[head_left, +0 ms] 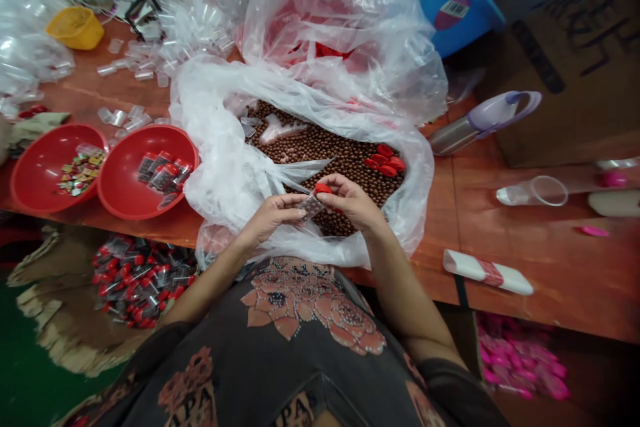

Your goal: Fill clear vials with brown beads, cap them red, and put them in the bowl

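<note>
A clear packet (311, 208) is held between the person's hands, over an open plastic bag (210, 167). At far left, a yellow basket (75, 28) sits on the wooden table (525, 247), and loose clear cups (143, 63) lie beside it. Two red bowls follow: the first (30, 177) holds small wrapped sweets (80, 170), the second (117, 190) holds dark packets (160, 173). Below the table edge, red-capped packets (137, 283) lie heaped on cardboard (55, 300).

The left hand (270, 217) pinches the packet's edge, thumb and fingers nearly closed. The right hand (350, 200) grips a red cap (323, 188) at the packet's upper corner, its fingers hiding most of the cap.

In the bag are brown balls (320, 153) and red pieces (385, 160). Further right stand a flask (480, 121), a blue bin (450, 0) with an unreadable barcode sticker (453, 12), and a carton (565, 60) with blurred dark characters. A clear cup (533, 191) and a white-and-red tube (487, 272) lie on the table; pink pieces (520, 357) lie below, partly dim. The shirt (300, 373) reads "APA".
</note>
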Motion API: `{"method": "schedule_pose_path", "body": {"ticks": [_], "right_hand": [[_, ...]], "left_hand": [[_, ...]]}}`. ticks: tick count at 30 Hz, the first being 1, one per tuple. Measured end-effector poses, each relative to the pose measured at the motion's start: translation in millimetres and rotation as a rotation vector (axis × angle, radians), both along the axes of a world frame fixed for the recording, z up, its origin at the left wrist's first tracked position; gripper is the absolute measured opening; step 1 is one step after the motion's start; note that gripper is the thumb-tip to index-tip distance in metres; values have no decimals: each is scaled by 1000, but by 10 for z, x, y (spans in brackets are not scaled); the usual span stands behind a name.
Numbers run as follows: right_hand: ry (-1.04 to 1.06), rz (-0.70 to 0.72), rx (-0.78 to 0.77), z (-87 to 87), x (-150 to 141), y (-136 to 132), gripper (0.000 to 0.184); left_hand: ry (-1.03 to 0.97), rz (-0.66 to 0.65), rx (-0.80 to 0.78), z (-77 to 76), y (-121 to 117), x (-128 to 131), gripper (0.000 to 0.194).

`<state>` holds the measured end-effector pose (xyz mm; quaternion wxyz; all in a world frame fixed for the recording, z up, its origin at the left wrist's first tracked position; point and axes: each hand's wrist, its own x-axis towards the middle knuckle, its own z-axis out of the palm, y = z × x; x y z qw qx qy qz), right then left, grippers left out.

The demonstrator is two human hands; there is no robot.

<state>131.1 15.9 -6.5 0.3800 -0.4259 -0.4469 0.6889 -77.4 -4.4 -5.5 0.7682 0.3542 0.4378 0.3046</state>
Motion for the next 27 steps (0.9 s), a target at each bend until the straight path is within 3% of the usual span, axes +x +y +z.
{"method": "schedule_pose_path", "body": {"ticks": [9, 17, 20, 27], "right_hand": [[-287, 159, 164, 45, 84, 40, 32], [-586, 210, 433, 150, 96, -73, 28], [-595, 268, 457, 174, 108, -76, 21], [-640, 206, 442, 180, 73, -133, 27]], "left_hand": [[46, -54, 53, -88, -44, -27, 43], [26, -43, -18, -140, -82, -40, 44], [16, -62, -11, -153, -86, -46, 45], [-2, -56, -35, -117, -95, -35, 46]]}}
